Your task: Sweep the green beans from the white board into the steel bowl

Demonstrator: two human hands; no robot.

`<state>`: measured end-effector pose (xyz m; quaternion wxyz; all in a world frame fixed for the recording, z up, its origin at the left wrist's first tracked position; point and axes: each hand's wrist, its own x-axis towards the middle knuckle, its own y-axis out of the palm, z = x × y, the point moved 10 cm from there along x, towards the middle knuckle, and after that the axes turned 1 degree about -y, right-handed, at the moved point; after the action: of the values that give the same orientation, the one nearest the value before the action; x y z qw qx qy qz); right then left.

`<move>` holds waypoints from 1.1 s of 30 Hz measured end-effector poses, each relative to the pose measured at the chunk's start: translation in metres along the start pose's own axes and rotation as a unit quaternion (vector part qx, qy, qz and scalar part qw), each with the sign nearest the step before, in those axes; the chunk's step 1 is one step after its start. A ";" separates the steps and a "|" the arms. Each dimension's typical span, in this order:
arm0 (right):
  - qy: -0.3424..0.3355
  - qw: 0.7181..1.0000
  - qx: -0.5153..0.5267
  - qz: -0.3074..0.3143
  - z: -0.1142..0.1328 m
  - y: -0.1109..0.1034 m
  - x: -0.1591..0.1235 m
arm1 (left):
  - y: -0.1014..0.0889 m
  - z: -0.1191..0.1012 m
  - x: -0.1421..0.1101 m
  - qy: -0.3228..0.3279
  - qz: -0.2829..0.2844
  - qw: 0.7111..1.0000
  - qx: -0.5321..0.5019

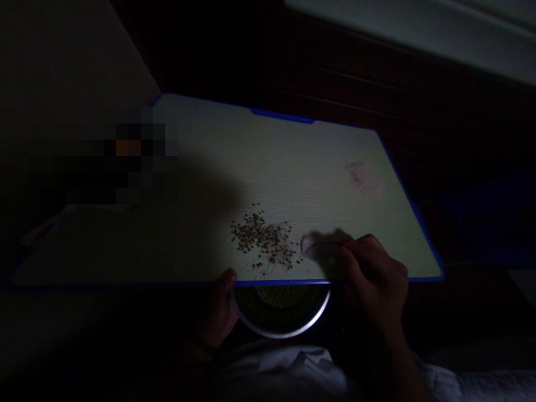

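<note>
The scene is very dark. A pale board with a blue rim (318,167) lies in front of me. On it sits a small heap of greenish-brown grains (266,237). My right hand (372,279) rests on the board's near edge just right of the heap, fingers curled and partly blurred. My left hand (220,310) grips the left rim of a round metal bowl (280,329) held just under the board's near edge; the bowl holds more grains.
A faint pinkish smear (363,177) marks the board's right side. A light ledge (419,33) runs across the top right. A pixelated patch sits at the left. White cloth (293,368) lies below the bowl.
</note>
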<state>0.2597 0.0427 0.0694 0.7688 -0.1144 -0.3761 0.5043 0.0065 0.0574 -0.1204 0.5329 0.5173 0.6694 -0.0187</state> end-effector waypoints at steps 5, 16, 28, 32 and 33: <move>0.055 0.997 -0.006 -0.052 -0.016 -0.014 -0.005 | -0.005 -0.004 0.003 0.031 0.011 0.999 0.006; 0.022 1.000 0.005 -0.003 -0.008 -0.007 -0.004 | 0.000 -0.002 0.002 0.013 0.015 1.000 0.006; -0.084 0.991 0.076 0.070 0.013 0.005 -0.005 | -0.004 0.001 0.001 -0.001 0.000 1.000 0.014; -0.057 0.997 0.040 0.038 0.005 -0.001 -0.005 | -0.004 -0.005 0.000 0.021 -0.018 0.999 0.024; -0.033 0.999 0.020 0.019 -0.001 -0.005 -0.005 | -0.004 -0.008 -0.001 0.032 -0.023 0.999 0.028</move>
<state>0.2629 0.0359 0.0692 0.7487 -0.0892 -0.3885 0.5296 -0.0021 0.0593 -0.1185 0.4958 0.5170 0.6970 -0.0326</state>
